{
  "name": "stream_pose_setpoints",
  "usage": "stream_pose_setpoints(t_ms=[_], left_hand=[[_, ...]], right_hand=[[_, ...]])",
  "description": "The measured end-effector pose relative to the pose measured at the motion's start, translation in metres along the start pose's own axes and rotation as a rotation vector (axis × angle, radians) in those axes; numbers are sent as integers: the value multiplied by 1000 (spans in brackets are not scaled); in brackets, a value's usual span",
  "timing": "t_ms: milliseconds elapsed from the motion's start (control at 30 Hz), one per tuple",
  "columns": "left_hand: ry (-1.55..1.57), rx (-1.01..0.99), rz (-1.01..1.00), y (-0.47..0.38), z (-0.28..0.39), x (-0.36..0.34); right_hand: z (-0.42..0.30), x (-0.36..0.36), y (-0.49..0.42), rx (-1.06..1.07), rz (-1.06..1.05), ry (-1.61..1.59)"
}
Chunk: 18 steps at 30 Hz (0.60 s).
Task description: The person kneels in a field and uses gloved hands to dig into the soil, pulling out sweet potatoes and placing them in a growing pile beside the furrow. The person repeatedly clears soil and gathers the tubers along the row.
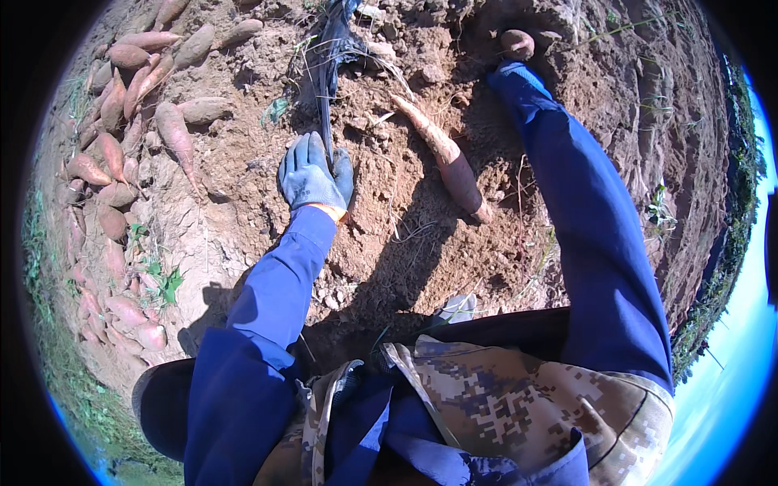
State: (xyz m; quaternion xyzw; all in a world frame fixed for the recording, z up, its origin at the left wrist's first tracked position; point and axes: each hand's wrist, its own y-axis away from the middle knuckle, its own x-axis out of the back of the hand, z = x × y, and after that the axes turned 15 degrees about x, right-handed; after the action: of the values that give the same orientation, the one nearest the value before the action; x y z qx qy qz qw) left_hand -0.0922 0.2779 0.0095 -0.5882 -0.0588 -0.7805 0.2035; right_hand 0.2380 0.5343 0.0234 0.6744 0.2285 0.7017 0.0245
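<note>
My left hand (315, 173), in a grey-coated work glove, lies palm down on the loose soil. Its fingers are extended and its thumb stands apart. A twisted strip of dark plastic film (328, 79) runs down to the gap between thumb and forefinger; no grip on it shows. My right hand (520, 78), in a blue glove, reaches to the far right. A sweet potato (517, 44) sits just beyond it, and the fingers are hidden, so a hold cannot be made out. Between my arms a long sweet potato (459, 173) rests on the dug earth, its upper part paler.
A heap of sweet potatoes (112, 155) spreads along the left, with a few set nearer, including one pointed sweet potato (176, 136). Green leaves (167, 282) poke out beside the heap. A soil ridge (656, 133) runs along the right. A grey shoe tip (459, 308) shows below.
</note>
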Motion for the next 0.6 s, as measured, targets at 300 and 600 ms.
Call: stream_pose_setpoints(t_ms=[300, 600], left_hand=[[-28, 41, -37, -5, 6, 15], [5, 15, 53, -7, 6, 13]], right_hand=[[-17, 2, -2, 4, 36, 29], [-13, 8, 39, 166, 171, 158]])
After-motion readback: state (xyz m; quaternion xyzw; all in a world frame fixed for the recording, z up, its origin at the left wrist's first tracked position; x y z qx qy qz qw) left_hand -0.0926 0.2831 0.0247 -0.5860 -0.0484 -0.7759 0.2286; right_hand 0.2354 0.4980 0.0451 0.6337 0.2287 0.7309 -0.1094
